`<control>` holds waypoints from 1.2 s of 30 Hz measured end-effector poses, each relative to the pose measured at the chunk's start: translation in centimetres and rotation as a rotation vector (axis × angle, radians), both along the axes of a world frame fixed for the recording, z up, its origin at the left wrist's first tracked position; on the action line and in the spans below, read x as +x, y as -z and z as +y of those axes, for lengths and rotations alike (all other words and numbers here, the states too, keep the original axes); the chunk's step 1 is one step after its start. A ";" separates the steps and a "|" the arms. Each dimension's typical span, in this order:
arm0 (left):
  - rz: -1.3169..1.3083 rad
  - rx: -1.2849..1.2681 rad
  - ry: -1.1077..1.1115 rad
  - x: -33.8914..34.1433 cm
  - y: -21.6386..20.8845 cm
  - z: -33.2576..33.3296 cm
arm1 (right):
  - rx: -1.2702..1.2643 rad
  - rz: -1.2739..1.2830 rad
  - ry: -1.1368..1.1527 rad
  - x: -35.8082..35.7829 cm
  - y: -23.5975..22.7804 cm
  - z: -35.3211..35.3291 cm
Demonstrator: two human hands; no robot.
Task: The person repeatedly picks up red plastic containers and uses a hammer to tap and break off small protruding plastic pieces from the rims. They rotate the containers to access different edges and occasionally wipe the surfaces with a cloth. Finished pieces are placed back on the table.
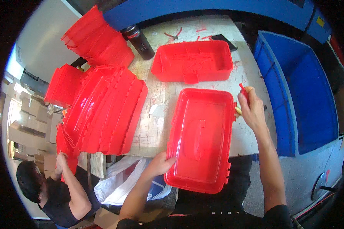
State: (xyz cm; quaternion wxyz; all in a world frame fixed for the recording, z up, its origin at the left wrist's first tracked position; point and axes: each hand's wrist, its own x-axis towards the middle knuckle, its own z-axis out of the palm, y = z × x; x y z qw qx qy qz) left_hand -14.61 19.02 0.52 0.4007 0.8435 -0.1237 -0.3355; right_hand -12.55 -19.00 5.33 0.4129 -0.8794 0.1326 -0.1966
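A red plastic toolbox lid (202,133) lies in front of me, its hollow side up and its near end past the table edge. Hinge knuckles run along its right side, and a handle outline shows in its middle. My left hand (161,164) grips its near left rim, thumb over the edge. Beside its far right corner, my right hand (253,108) is closed around a small tool (242,88) with a red end; a yellowish piece shows below the fingers. Its exact kind is hidden by the hand. Beyond the lid, a red toolbox base (195,63) holds thin red scraps.
Nested red parts (107,110) and a taller stack (97,38) crowd the table's left. A black tumbler (139,42), pliers (174,35) and a dark flat object (223,41) lie farther back. A blue bin (294,95) stands right; a co-worker (61,191) handles a red part at left.
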 end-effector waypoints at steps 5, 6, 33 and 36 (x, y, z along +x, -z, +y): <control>-0.015 -0.047 0.027 1.0 -0.6 -0.9 | 0.073 0.058 -0.092 -0.5 -2.1 0.2; -0.020 0.032 0.045 1.0 -0.9 -1.1 | 0.048 0.033 -0.098 -0.4 -2.3 0.2; -0.492 -0.365 -0.622 4.5 0.5 -1.3 | -0.693 0.096 -0.776 34.1 4.7 11.1; -0.586 -0.345 -0.466 5.7 -0.6 -1.5 | -0.439 0.137 -0.689 32.4 4.3 8.0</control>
